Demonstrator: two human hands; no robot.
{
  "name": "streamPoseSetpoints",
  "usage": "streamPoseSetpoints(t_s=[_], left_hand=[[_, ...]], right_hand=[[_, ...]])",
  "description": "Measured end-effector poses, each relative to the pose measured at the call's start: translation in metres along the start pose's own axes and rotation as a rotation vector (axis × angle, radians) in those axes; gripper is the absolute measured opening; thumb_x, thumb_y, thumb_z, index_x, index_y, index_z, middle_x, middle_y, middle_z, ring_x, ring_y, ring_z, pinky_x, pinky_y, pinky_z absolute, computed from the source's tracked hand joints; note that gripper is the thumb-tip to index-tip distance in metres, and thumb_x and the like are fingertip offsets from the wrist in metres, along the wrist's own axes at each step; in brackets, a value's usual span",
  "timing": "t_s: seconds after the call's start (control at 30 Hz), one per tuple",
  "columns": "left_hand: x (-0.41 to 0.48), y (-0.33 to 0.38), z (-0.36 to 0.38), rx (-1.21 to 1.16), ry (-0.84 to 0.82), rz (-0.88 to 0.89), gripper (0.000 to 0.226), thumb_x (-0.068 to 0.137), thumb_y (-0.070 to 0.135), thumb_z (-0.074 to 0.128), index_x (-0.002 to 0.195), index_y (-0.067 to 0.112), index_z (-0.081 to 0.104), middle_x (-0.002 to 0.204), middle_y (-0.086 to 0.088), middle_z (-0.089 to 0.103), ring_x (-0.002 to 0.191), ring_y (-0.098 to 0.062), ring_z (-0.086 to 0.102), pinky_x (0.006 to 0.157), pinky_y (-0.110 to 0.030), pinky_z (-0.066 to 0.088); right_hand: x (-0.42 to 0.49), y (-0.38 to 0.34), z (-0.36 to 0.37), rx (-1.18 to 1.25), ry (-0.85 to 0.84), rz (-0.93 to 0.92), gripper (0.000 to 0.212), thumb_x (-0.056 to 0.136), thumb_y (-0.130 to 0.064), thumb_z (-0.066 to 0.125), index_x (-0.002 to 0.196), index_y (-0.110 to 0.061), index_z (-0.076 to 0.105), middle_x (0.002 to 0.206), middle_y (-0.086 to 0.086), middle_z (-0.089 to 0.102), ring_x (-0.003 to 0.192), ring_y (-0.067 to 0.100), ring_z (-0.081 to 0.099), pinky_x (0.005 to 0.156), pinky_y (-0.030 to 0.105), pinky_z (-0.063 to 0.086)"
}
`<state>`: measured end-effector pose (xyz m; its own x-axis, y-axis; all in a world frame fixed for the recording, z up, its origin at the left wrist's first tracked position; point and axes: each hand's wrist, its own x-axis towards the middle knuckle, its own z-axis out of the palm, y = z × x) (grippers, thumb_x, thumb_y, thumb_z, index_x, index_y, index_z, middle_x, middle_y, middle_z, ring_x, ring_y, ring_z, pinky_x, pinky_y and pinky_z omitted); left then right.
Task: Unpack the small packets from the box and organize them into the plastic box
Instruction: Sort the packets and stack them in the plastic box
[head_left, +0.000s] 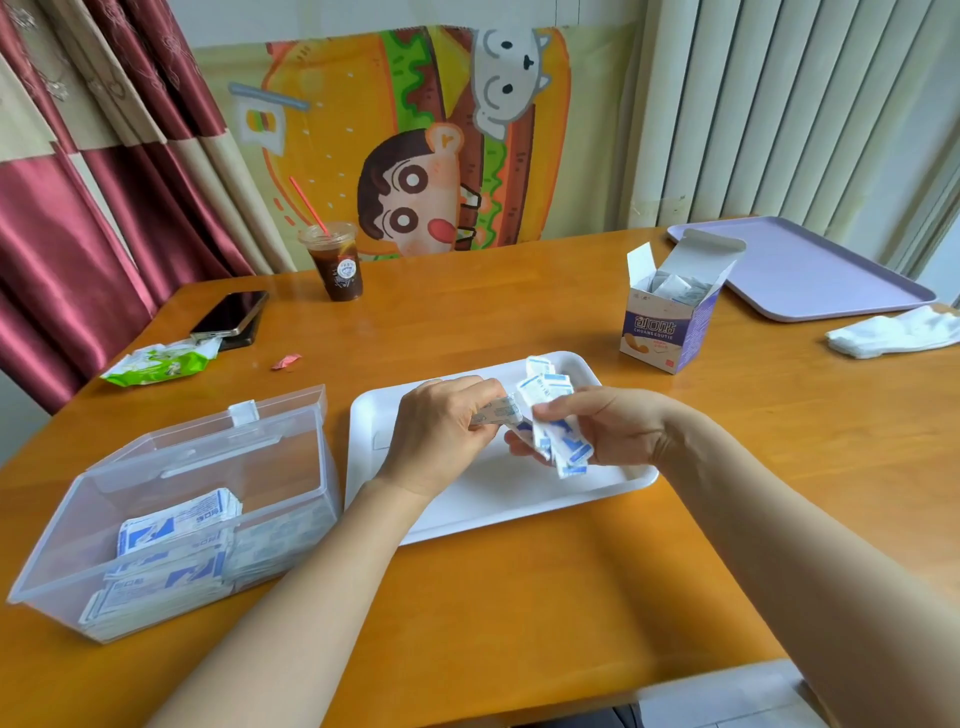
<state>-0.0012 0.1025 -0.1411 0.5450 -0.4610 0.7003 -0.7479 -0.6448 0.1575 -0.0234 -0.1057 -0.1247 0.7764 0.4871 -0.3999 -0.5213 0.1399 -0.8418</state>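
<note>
Above the white tray my right hand grips a bunch of small white-and-blue packets. My left hand pinches one packet at the bunch's left side. The clear plastic box stands open at the left, with several packets stacked inside. The open cardboard packet box stands upright at the back right, more packets showing in its top.
An iced drink cup, a phone, a green wrapper and a small red wrapper lie at the back left. A purple tray and white cloth sit far right.
</note>
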Motion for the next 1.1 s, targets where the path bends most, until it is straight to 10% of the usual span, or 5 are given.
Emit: streamPoseSetpoints(t_s=[0.2,0.37,0.6,0.87,1.1], left_hand=[[0.004,-0.004,0.003,-0.388,-0.184,-0.657,0.034,0.077,0.026,0.066,0.105,0.013,0.053,0.081,-0.001,0.059,0.07,-0.022,0.054,0.063,-0.033,0.042],[0.009,-0.015,-0.005,-0.887,-0.139,-1.211,0.014,0.089,0.019,0.044,0.1,0.01,0.049,0.071,-0.003,0.048,0.054,-0.016,0.043,0.052,-0.026,0.036],[-0.013,-0.037,-0.007,-0.186,-0.27,-1.132,0.027,0.086,0.027,0.056,0.107,0.01,0.051,0.093,-0.01,0.06,0.079,-0.032,0.058,0.058,-0.028,0.04],[-0.023,-0.048,0.002,-0.107,-0.453,-1.064,0.023,0.084,0.022,0.055,0.102,0.008,0.053,0.095,-0.016,0.065,0.082,-0.036,0.065,0.051,-0.024,0.037],[-0.017,-0.049,0.003,0.029,-0.503,-0.997,0.027,0.082,0.029,0.064,0.102,0.012,0.056,0.095,-0.008,0.067,0.08,-0.03,0.063,0.058,-0.026,0.04]], right_hand=[[0.009,0.006,0.004,-0.156,0.226,-0.186,0.01,0.087,0.001,0.059,0.095,-0.003,0.064,0.079,0.006,0.069,0.066,0.013,0.067,0.06,0.023,0.054],[0.012,-0.004,-0.004,-0.175,0.451,-0.189,0.015,0.082,-0.002,0.069,0.096,-0.004,0.065,0.086,0.01,0.067,0.077,0.019,0.064,0.069,0.031,0.051],[0.065,-0.007,0.039,-0.787,0.421,-0.157,0.019,0.075,-0.018,0.074,0.078,-0.01,0.057,0.081,0.008,0.063,0.074,0.025,0.061,0.065,0.031,0.045],[0.085,-0.002,0.055,-1.365,0.247,-0.158,0.037,0.087,-0.026,0.061,0.123,-0.022,0.054,0.103,0.005,0.056,0.117,0.022,0.036,0.073,0.021,0.028],[0.088,0.005,0.04,-1.222,0.388,-0.262,0.015,0.078,-0.017,0.07,0.077,-0.007,0.058,0.074,0.01,0.053,0.067,0.024,0.047,0.055,0.028,0.034]])
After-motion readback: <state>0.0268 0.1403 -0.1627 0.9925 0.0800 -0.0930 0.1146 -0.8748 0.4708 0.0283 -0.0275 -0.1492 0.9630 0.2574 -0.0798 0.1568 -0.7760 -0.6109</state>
